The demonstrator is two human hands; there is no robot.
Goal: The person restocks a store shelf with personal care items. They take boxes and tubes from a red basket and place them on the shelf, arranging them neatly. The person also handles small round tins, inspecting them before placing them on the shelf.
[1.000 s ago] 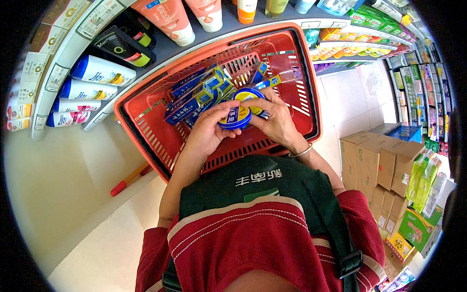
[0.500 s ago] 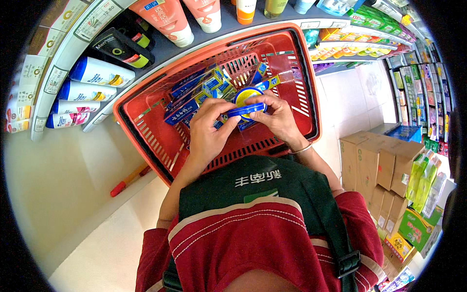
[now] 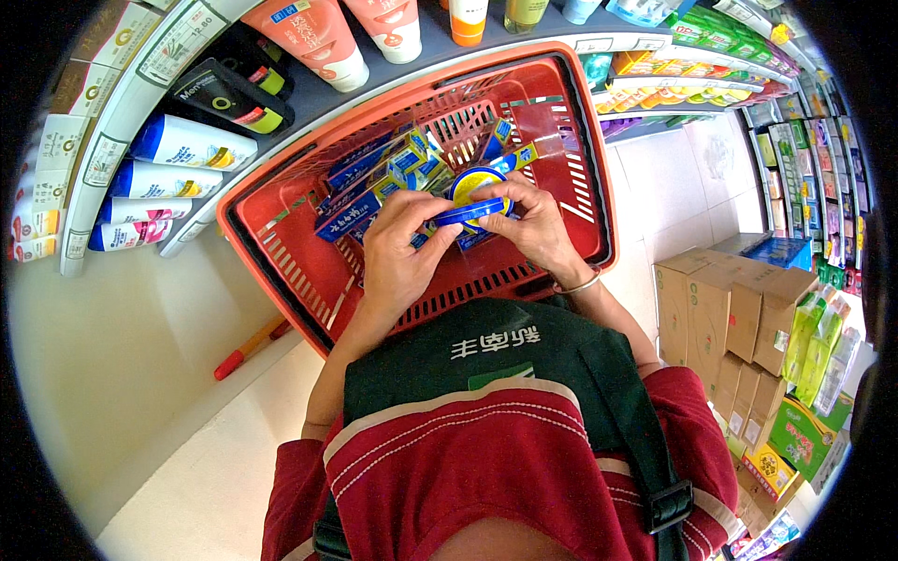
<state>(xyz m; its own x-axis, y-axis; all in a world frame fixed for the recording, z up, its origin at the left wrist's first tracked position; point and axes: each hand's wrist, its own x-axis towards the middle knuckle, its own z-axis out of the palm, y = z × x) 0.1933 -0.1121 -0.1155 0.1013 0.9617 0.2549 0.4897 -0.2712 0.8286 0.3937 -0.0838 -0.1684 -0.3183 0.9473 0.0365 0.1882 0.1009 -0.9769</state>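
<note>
Both my hands hold a flat, round blue tin (image 3: 468, 212) edge-on over the red shopping basket (image 3: 267, 210). My left hand (image 3: 398, 245) pinches its left side between thumb and fingers. On the right side, my right hand (image 3: 541, 234) grips it the same way, with a bangle on the wrist. Just behind it shows a round yellow-and-blue tin (image 3: 475, 180), partly covered by my fingers; I cannot tell whether it is also held. Several blue-and-yellow boxes (image 3: 351, 217) lie jumbled in the basket beneath my hands.
The basket is against a shelf edge (image 3: 421, 84) with pink tubes (image 3: 313, 42) and white bottles (image 3: 192, 140). Cardboard cartons (image 3: 692, 304) are stacked on the right, beside green packs (image 3: 812, 337). A red-ended pole (image 3: 245, 355) lies low at the left.
</note>
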